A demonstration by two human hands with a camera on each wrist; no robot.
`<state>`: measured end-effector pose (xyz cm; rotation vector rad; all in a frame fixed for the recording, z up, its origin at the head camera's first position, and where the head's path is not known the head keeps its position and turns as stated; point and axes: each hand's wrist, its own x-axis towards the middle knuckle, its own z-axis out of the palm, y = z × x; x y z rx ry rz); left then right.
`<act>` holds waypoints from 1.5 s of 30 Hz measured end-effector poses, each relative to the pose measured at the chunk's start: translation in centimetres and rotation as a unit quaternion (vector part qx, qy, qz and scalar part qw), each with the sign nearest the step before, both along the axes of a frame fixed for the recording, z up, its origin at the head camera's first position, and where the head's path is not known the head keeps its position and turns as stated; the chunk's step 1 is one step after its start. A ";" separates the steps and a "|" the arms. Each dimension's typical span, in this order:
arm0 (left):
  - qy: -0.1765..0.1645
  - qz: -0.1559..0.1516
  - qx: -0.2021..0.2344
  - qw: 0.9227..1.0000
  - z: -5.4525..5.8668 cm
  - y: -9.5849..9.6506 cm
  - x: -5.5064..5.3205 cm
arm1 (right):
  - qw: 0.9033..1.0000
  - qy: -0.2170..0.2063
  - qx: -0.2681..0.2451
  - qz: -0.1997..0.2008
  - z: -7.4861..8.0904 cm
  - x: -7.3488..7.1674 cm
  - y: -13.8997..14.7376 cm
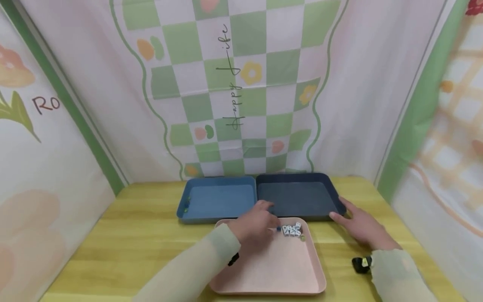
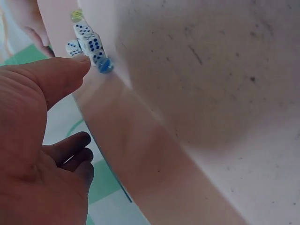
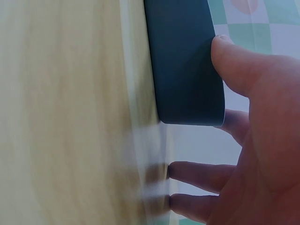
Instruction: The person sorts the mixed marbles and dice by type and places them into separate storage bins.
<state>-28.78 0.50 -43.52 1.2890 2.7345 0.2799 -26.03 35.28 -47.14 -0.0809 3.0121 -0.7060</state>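
Note:
My left hand (image 1: 256,221) hovers over the far edge of a pink tray (image 1: 279,268), its fingers relaxed and nothing seen in its grasp. In the left wrist view its thumb is close to a blue marble (image 2: 105,65) beside several white dice (image 2: 93,43) with blue dots. A yellowish marble (image 2: 77,16) lies at the other end of the dice. My right hand (image 1: 364,228) touches the near right corner of a dark navy tray (image 1: 336,191). Its thumb rests on the rim and its other fingers spread outside the corner, fairly straight.
Left of the navy tray stands a blue tray (image 1: 219,201), with several small green and blue marbles (image 1: 187,204) along its left side. The trays sit on a wood-grain table (image 1: 143,243). A patterned cloth (image 1: 249,84) hangs behind; more cloth flanks both sides.

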 end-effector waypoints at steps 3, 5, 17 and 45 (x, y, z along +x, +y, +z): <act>-0.003 0.007 0.000 1.000 -0.3 -0.2 -0.6 | 1.000 0.012 -0.007 0.010 -0.1 -0.3 -0.1; 0.001 0.010 0.000 1.000 -0.5 -0.2 -1.1 | 1.000 0.013 -0.009 0.012 0.0 -0.5 -0.2; -0.012 0.015 -0.019 1.000 -0.4 0.6 -1.8 | 1.000 -0.009 -0.016 0.013 0.5 -0.7 0.0; 0.018 0.033 -0.065 0.997 -1.1 2.1 -1.2 | 1.000 0.001 -0.014 0.013 0.6 0.0 -0.1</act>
